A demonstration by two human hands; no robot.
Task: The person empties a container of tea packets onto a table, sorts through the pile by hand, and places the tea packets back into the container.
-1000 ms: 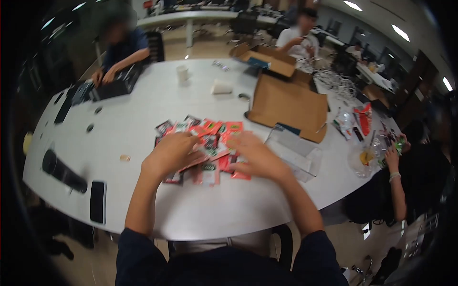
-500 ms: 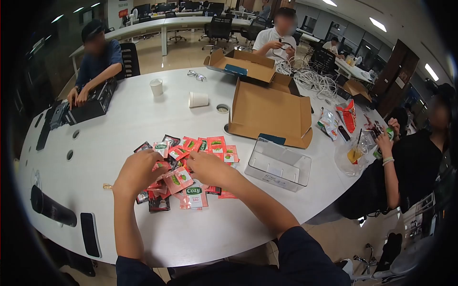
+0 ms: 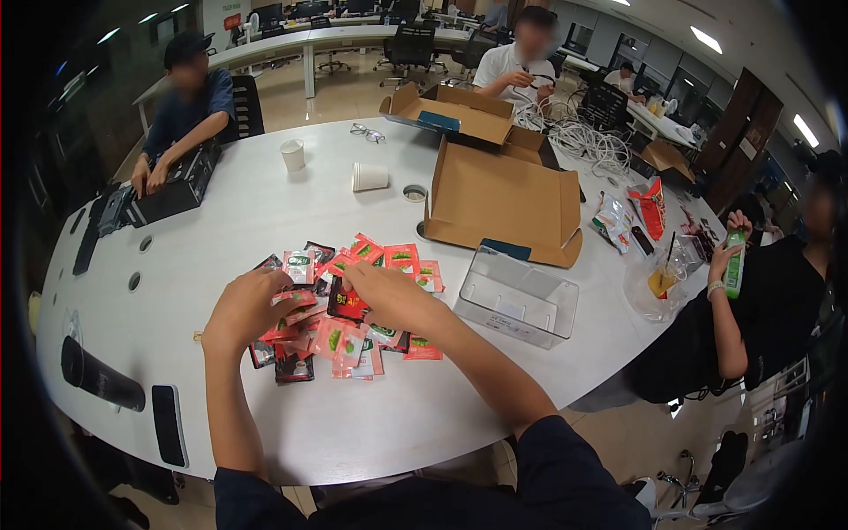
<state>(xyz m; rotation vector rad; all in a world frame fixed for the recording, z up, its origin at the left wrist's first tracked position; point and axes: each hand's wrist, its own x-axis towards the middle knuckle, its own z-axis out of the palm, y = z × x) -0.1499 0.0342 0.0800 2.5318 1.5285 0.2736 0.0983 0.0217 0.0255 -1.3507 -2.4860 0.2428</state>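
Observation:
A loose pile of red, pink and black sachets (image 3: 339, 339) lies on the white table (image 3: 371, 433). My left hand (image 3: 246, 305) is at the pile's left side, fingers curled over some red sachets; whether it grips one is hidden. On the right of the pile, my right hand (image 3: 382, 293) pinches a black and red sachet (image 3: 346, 302) between thumb and fingers. Right of the pile stands a clear plastic box (image 3: 516, 299), open at the top.
An open cardboard box (image 3: 503, 199) lies beyond the clear box. Paper cups (image 3: 369, 177), glasses (image 3: 367, 133), a phone (image 3: 168, 425) and a black tumbler (image 3: 102, 374) are on the table. Co-workers sit at the left, far side and right, one holding a green bottle (image 3: 734, 265).
A black and red sachet now shows in my right hand, and sachets in the pile have shifted. The person on the right has raised the green bottle. The view has moved slightly.

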